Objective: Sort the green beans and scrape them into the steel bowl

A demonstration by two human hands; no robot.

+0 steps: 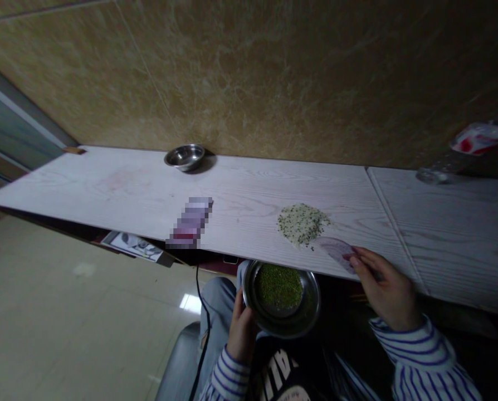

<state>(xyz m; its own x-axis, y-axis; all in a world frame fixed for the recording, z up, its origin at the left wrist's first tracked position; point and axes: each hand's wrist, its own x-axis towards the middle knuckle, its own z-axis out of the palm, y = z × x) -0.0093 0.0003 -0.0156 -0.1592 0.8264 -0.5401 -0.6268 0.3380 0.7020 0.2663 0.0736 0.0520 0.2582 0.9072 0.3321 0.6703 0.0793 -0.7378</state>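
My left hand (242,329) grips the rim of a metal bowl (313,312) at the table's front edge, above my lap. Small green beans (279,285), like mung beans, cover the bowl's bottom. Between the thumb and fingers of my right hand (385,287) is a thin, see-through purplish sheet (336,249), its kind unclear. Its far end lies low over the tabletop, close to a heap of white grains mixed with green beans (302,221). A few loose beans lie around the heap's near side.
A second metal bowl (185,158) stands by the wall on the whitish wooden table (249,192). Left of the heap lies a pixelated pinkish oblong (190,223). A clear plastic bottle (458,159) stands at the right back. A black cable (207,323) hangs below the front edge.
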